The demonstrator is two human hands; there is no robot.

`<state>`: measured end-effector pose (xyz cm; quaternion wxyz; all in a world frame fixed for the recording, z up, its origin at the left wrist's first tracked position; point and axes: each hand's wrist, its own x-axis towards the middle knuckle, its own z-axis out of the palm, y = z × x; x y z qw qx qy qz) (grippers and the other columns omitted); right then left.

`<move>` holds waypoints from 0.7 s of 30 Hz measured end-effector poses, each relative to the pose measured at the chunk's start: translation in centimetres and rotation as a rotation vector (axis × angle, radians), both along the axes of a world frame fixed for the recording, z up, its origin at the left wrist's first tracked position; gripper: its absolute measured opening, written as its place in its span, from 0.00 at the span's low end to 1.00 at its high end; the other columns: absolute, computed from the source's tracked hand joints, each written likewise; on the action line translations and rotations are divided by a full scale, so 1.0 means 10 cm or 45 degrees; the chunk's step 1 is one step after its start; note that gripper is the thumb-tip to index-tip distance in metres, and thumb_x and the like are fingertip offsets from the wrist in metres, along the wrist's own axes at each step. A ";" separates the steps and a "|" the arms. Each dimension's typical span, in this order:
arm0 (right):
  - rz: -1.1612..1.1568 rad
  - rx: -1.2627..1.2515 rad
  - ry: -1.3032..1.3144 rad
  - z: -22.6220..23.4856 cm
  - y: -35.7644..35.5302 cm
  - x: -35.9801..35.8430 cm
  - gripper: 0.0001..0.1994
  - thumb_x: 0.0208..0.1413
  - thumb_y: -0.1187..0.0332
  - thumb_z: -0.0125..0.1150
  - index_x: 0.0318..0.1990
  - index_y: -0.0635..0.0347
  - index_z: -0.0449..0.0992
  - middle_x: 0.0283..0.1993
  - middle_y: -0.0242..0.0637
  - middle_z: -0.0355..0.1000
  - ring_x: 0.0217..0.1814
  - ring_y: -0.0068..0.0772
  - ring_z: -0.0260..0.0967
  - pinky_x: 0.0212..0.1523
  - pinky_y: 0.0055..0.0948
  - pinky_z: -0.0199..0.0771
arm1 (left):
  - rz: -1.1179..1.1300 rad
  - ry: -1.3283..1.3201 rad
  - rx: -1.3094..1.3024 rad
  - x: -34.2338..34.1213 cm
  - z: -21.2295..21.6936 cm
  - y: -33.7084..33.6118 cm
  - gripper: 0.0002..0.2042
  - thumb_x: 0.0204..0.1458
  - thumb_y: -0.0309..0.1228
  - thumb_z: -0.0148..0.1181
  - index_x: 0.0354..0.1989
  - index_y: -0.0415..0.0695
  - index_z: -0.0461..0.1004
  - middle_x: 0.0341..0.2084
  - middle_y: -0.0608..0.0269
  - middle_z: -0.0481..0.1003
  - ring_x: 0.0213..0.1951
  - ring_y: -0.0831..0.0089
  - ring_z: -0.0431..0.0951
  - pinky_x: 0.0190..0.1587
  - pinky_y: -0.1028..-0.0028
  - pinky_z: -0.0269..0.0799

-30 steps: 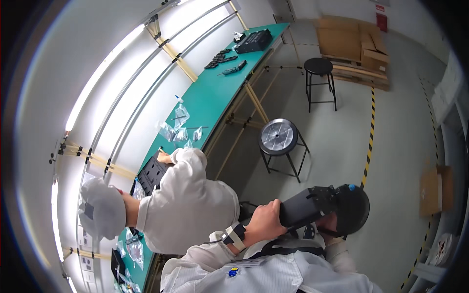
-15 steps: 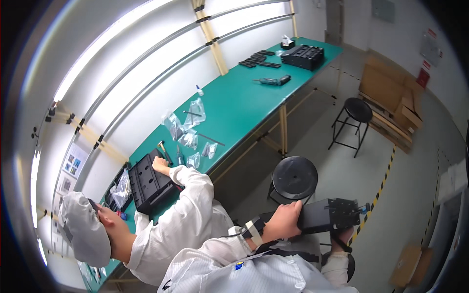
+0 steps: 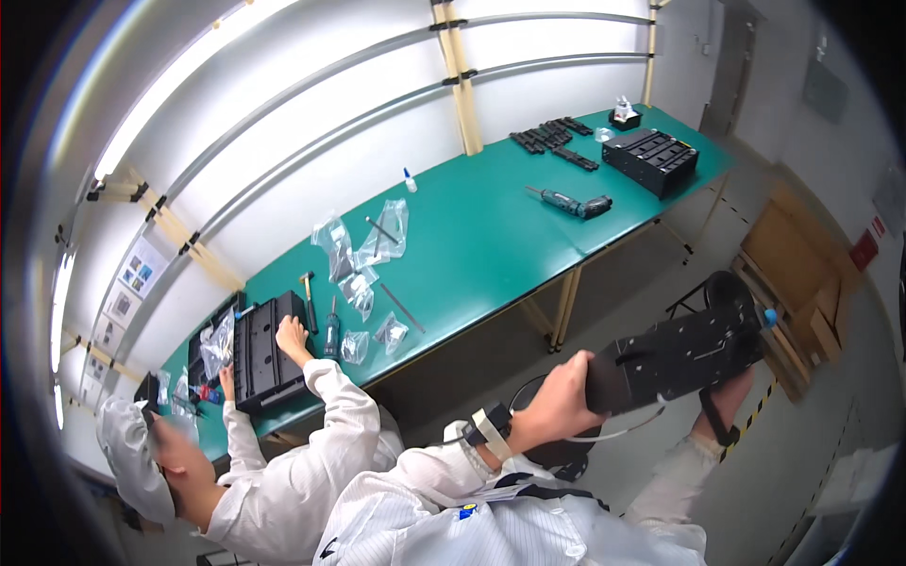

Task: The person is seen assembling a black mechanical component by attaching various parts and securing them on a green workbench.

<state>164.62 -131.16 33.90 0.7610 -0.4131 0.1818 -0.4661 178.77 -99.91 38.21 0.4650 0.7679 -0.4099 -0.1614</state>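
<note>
I hold a long black metal box (image 3: 675,354) off the floor, in front of my body. Small holes dot its side, and a blue knob (image 3: 771,317) sticks out at its far right end. My left hand (image 3: 563,401) is closed around its left end. Beneath the right end, my right hand (image 3: 732,391) grips it with the fingers partly hidden. A thin pale cable (image 3: 628,429) hangs below the box between my hands.
Left of me a co-worker's hands touch a black tray-like housing (image 3: 269,354) on the green table (image 3: 472,250). A hammer (image 3: 309,300), screwdriver (image 3: 332,330), plastic bags (image 3: 382,231), power driver (image 3: 571,202) and black unit (image 3: 651,162) lie there. Stools (image 3: 533,387) and cartons (image 3: 793,259) stand beyond.
The black box has risen and swung rightward in my hands, turning its holed side into view. My view has shifted too. The co-worker's second hand now shows at the housing.
</note>
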 end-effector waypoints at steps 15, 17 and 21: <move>-0.053 0.073 -0.126 1.31 0.74 3.28 0.24 0.75 0.55 0.47 0.69 0.57 0.72 0.68 0.34 0.74 0.69 0.35 0.71 0.71 0.40 0.68 | 0.051 -0.044 -0.108 3.30 0.61 0.52 0.43 0.38 0.29 0.83 0.64 0.35 0.63 0.50 0.44 0.79 0.54 0.50 0.83 0.57 0.59 0.78; -0.071 0.028 -0.056 1.28 0.82 3.70 0.24 0.76 0.54 0.45 0.69 0.58 0.73 0.66 0.35 0.75 0.68 0.34 0.71 0.71 0.39 0.67 | 0.047 -0.022 -0.165 3.64 0.52 0.68 0.45 0.38 0.29 0.83 0.66 0.36 0.62 0.51 0.46 0.79 0.54 0.50 0.83 0.58 0.60 0.78; -0.144 0.034 0.093 1.33 1.17 4.43 0.23 0.76 0.55 0.44 0.66 0.59 0.75 0.63 0.38 0.77 0.64 0.35 0.74 0.68 0.38 0.71 | 0.104 0.082 -0.271 4.10 0.31 1.03 0.45 0.37 0.32 0.85 0.62 0.34 0.61 0.51 0.40 0.78 0.54 0.41 0.81 0.56 0.56 0.77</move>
